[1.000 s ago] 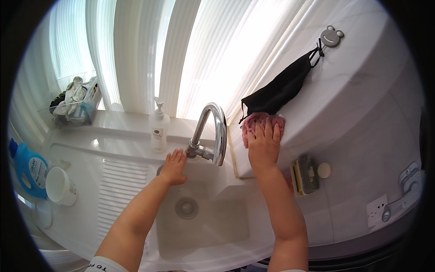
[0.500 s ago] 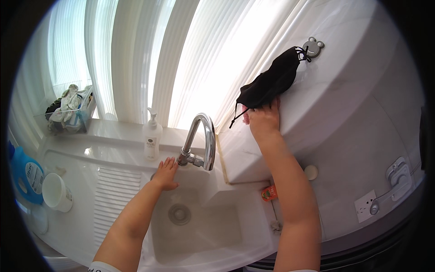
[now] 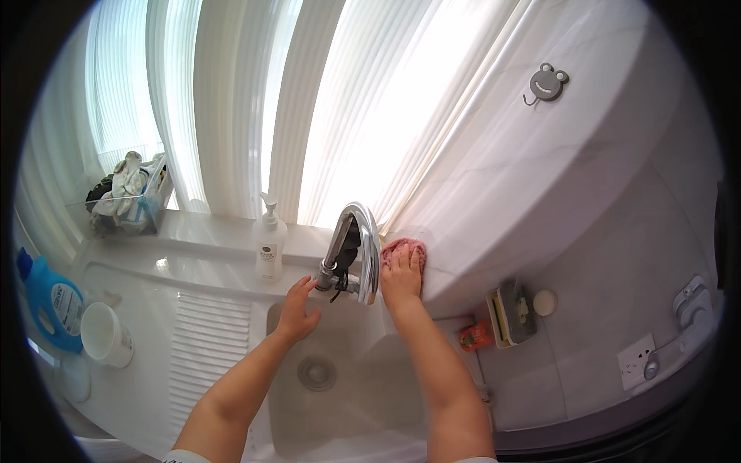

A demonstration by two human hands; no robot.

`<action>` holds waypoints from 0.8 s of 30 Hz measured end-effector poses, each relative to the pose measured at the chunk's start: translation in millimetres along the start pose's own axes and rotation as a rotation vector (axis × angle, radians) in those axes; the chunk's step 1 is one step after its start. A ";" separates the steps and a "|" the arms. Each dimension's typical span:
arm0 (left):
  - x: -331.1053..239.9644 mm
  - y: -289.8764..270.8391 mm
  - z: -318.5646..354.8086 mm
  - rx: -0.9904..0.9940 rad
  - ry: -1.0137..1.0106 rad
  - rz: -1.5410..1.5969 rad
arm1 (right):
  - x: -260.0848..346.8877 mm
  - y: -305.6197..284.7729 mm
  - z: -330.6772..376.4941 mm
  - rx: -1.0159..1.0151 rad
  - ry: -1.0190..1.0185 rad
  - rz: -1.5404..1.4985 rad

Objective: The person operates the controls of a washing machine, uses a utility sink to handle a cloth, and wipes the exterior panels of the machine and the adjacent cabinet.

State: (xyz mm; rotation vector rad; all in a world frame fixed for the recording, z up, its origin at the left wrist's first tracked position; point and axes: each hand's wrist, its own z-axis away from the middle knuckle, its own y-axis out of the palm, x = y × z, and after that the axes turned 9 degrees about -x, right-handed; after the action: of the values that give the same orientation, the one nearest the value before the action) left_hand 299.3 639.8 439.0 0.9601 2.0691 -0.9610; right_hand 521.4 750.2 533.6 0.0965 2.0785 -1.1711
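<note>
My right hand [image 3: 401, 282] presses a pink cloth [image 3: 415, 251] against the marbled wall beside the tap, fingers laid along it. My left hand [image 3: 296, 310] is empty with fingers apart, its fingertips at the base of the chrome tap [image 3: 373, 262]; I cannot tell whether they touch it. A black fabric item with thin cords [image 3: 347, 253] hangs within the tap's curve, partly hidden by the spout. Below both hands lies the white sink basin [image 3: 355, 417] with its round drain [image 3: 316, 373]. A grey frog-shaped hook [image 3: 546, 82] on the wall carries nothing.
A white pump bottle [image 3: 270, 243] stands on the ledge left of the tap. Farther left are a clear bin of cloths [image 3: 127, 220], a blue jug [image 3: 54, 305] and a white tub [image 3: 108, 336]. A soap holder [image 3: 513, 312] and an orange packet [image 3: 476, 336] sit at right.
The black fabric item has left the frog hook and now hangs at the tap. My right hand has come down and left along the wall with the pink cloth.
</note>
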 end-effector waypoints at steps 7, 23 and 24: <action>-22.6 -4.9 -5.0 -0.154 0.010 -0.046 | -1.7 -61.7 14.9 0.007 -0.048 -0.482; -64.7 24.7 15.0 -0.178 -0.134 -0.149 | 16.4 -13.8 -99.9 -0.137 0.351 -0.896; -67.8 26.8 8.8 -0.185 -0.100 -0.178 | 9.2 -20.0 -104.2 -0.312 0.464 -0.954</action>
State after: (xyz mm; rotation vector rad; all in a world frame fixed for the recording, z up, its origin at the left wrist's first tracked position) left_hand 358.5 621.9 478.6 0.6291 2.1416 -0.8695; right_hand 448.2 815.9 574.6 -0.9470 2.8044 -1.3995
